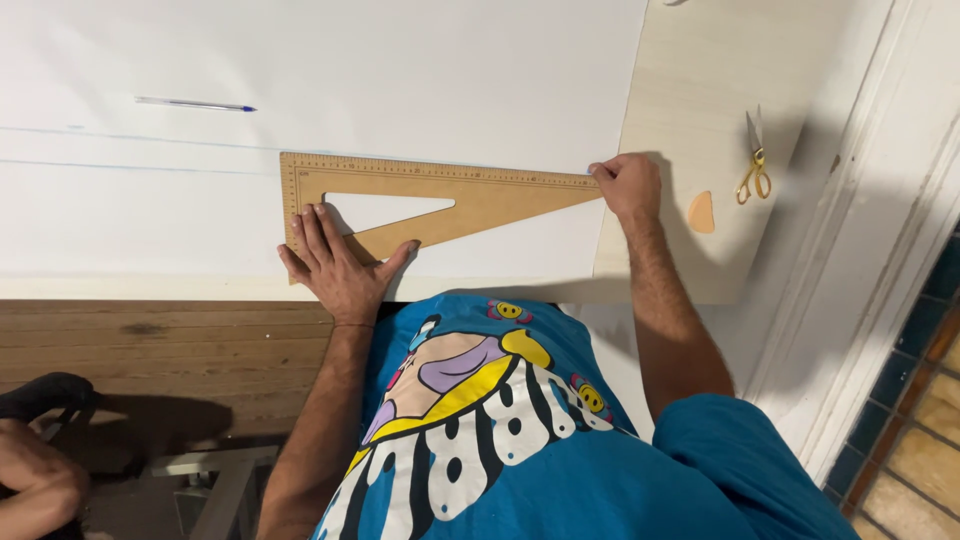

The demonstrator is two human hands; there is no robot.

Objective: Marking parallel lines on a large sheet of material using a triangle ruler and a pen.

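A wooden triangular set square (490, 195) lies on a large white sheet (400, 70), its ruled long edge along a faint blue line. My left hand (335, 265) rests flat on its wide left corner, fingers spread, thumb out to the right. At the narrow right tip, by the sheet's right edge, my right hand (626, 185) pinches the set square with curled fingers. A blue ballpoint pen (195, 104) lies loose on the sheet at upper left, apart from both hands.
The sheet lies on a pale board (700, 90). Gold-handled scissors (753, 165) and a small orange rounded piece (702, 212) lie right of my right hand. Another person's limb (35, 480) and a dark shoe (40, 395) are at lower left, over the wooden floor.
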